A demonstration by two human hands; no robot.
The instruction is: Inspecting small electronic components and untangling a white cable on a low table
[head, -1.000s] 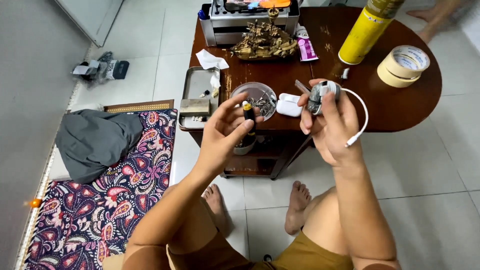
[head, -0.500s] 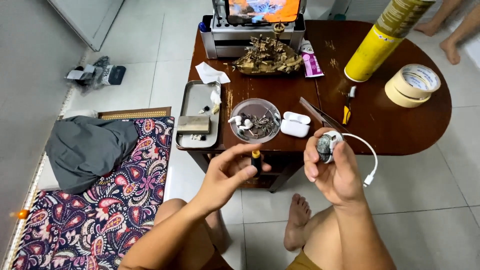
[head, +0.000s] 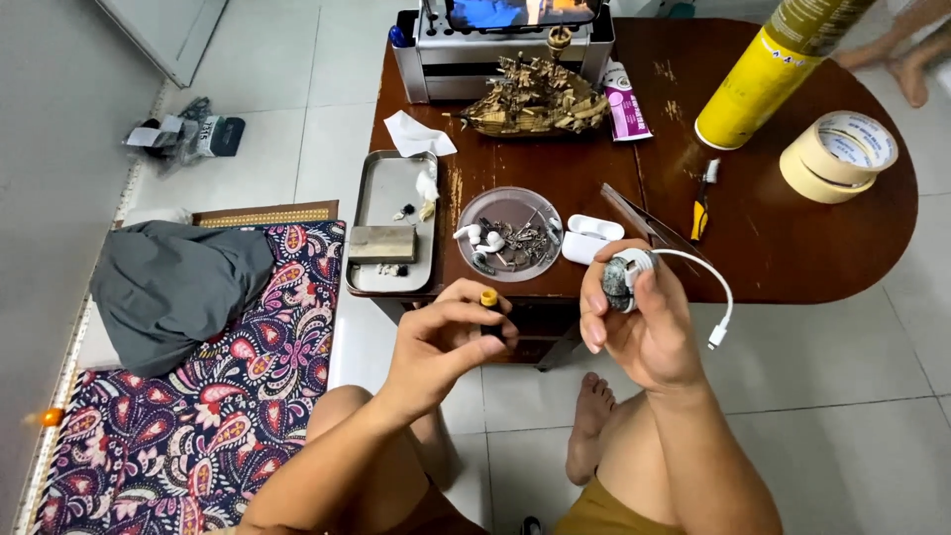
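Observation:
My left hand (head: 441, 342) grips a small dark bottle with a yellow tip (head: 488, 300), held just below the near edge of the dark wooden table (head: 792, 248). My right hand (head: 644, 322) holds a small round grey-and-white gadget (head: 619, 277) up at the table edge; a white cable (head: 708, 282) loops out of it and ends in a hanging plug. Right behind the hands lie a clear round dish of small metal bits and earbuds (head: 507, 235) and a white earbud case (head: 591, 238).
A metal tray (head: 391, 193) holds a wooden block. Further back stand a model ship (head: 535, 99), a grey box, a yellow can (head: 758, 84) and tape rolls (head: 842, 154). A yellow-handled tool (head: 701, 208) lies mid-table. A patterned mat (head: 178, 396) with a grey cloth lies left.
Both hands have dropped back from above the dish to the near table edge. The bottle and the gadget stay in the same hands.

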